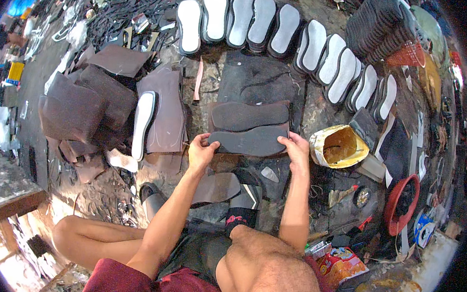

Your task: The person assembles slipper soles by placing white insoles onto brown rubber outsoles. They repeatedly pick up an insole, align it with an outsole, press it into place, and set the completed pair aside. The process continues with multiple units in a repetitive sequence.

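one dark shoe sole [251,141] | just beside a second sole [250,116] | left hand [202,151], right hand [298,149]: pinching opposite ends | probably light, bendy, not fragile; best held at both ends

Dark grey sole [250,141], brown sheets [72,106], white-topped soles [238,20], yellow container [357,151], red ring [393,223]

Shows no legible text or numbers. Bears print too small and blurred to read on red-and-orange packet [344,266] and on blue-and-white object [424,229] at right.
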A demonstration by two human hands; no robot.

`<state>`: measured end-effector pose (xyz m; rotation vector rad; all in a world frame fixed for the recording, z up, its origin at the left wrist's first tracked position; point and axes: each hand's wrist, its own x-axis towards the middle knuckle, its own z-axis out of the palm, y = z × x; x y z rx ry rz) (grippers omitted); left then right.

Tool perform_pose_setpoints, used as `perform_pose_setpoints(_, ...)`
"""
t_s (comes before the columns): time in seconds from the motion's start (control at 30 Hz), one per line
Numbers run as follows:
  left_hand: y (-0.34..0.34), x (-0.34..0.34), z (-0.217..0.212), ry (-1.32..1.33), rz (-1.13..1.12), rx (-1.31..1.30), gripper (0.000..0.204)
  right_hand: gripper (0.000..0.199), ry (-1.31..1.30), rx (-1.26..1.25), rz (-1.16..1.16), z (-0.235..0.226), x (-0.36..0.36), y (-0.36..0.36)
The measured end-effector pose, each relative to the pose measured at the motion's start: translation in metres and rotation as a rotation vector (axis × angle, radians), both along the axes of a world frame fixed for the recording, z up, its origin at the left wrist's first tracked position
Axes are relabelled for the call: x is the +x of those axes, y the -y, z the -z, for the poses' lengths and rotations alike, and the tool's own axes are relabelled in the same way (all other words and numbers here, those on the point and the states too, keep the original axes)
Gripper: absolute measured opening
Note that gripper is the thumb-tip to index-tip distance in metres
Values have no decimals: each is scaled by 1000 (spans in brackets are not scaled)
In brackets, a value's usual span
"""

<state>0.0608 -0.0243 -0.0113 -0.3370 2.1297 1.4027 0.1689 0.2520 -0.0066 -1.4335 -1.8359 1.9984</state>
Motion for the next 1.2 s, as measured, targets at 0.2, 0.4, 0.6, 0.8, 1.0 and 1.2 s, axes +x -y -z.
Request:
perform_pose_setpoints(0.2, 13, -20, -15, 473, -573, 754, 35, 32, -416, 539, -415, -165, -17, 86)
perform_pose_setpoints(0.4, -28, -39, -102, 246, -502, 1377, 29, 22, -942, 1022, -1028, -198, 3, 131)
perform_pose_setpoints(0.6, -41, -67, -146, -85, -83, 1891, 29, 56, -1126, 869, -846, -249, -61, 98)
perform_pose_setpoints(0.8, -40, -46, -129, 316, -44, 2218, 30, 49, -676, 986, -681, -272, -85, 101)
perform_pose_setpoints(1.0, -20, -9, -196, 33, -208, 1664, 37, 21, -1190, 1029, -789, -276, -39, 107)
perform_pose_setpoints(1.2, -23, 17, -201, 211, -214, 1791, 51, 27, -1209, 900, -582, -258, -44, 111)
